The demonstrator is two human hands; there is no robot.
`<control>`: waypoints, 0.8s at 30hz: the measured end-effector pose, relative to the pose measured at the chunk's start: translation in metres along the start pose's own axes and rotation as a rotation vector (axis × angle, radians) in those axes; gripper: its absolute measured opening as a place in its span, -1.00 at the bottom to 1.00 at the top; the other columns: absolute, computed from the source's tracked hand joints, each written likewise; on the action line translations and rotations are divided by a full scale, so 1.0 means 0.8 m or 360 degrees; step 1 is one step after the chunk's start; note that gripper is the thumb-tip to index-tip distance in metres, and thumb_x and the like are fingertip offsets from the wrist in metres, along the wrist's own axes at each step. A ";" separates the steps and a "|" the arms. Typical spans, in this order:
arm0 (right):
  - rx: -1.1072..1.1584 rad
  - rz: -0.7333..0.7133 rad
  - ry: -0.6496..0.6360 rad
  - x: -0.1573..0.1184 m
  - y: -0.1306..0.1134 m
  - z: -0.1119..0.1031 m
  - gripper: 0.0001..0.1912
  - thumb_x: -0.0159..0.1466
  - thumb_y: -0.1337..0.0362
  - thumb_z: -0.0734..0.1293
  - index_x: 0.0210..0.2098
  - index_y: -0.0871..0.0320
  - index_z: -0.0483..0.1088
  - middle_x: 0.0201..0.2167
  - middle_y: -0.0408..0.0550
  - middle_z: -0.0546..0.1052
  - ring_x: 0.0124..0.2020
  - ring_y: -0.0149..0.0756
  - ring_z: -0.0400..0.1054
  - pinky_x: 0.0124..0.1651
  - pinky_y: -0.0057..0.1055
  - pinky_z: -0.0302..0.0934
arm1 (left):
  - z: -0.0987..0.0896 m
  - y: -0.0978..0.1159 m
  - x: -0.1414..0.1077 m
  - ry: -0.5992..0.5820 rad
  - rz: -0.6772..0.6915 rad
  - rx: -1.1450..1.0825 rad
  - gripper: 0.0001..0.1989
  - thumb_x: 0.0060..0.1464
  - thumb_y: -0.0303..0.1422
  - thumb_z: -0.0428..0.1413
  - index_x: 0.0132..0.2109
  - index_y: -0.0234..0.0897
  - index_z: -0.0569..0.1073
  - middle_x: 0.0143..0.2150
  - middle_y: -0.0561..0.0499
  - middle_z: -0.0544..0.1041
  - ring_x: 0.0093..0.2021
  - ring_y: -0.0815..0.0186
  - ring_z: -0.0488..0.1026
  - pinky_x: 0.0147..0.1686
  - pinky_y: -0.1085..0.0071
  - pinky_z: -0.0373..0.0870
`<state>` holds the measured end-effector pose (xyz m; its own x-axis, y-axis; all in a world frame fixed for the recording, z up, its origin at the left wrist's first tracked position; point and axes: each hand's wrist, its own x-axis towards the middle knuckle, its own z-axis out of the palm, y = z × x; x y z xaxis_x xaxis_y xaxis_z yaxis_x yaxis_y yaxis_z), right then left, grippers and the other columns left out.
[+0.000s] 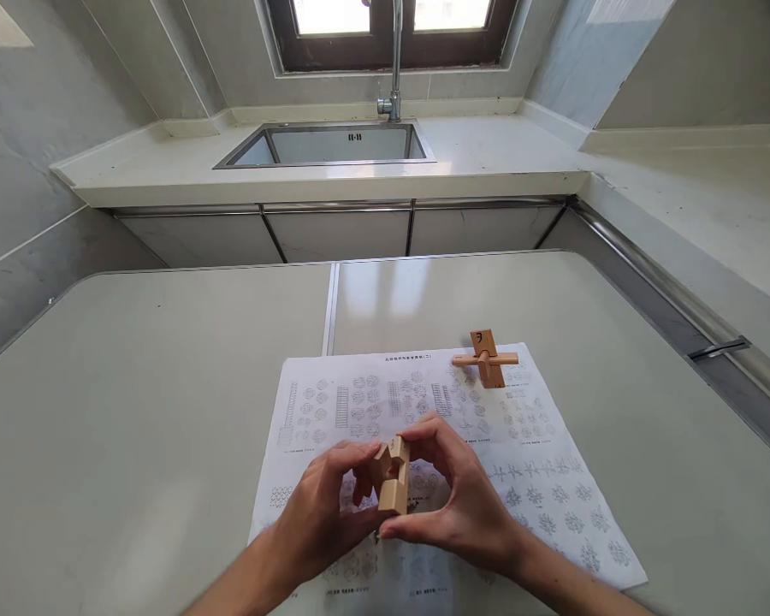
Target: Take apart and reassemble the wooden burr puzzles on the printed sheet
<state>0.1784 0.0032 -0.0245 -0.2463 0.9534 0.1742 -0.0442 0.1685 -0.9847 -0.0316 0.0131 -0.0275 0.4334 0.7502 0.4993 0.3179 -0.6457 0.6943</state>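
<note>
Two hands (pixel 337 496) (half-curled) pinch notched wooden blocks (pixel 393 479).

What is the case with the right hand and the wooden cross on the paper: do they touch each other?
Apart: the head view shows printed paper between the right hand and the wooden cross.

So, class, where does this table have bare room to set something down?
Bare tabletop lies left of the printed sheet, beyond its far edge toward the sink, and to its right. The sheet is crowded: left hand and right hand hold notched wooden pieces, and a crossed wooden assembly sits near its far-right corner.
</note>
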 end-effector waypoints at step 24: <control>-0.0279 -0.0283 0.0238 -0.012 0.000 0.021 -0.27 0.06 0.04 0.69 0.06 0.02 0.30 -0.15 -0.08 0.39 -0.22 -0.20 0.47 -0.17 -0.23 0.56 | 0.007 0.016 0.005 0.0112 0.0199 0.0225 -0.38 0.26 -0.42 0.29 0.31 -0.10 0.18 -0.41 0.12 0.64 -0.53 0.34 0.42 -0.31 0.26 0.57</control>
<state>0.1642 -0.0105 -0.0258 -0.1033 0.9291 0.3551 0.0976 0.3647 -0.9260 -0.0208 0.0072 -0.0191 0.4187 0.6679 0.6154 0.3826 -0.7442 0.5475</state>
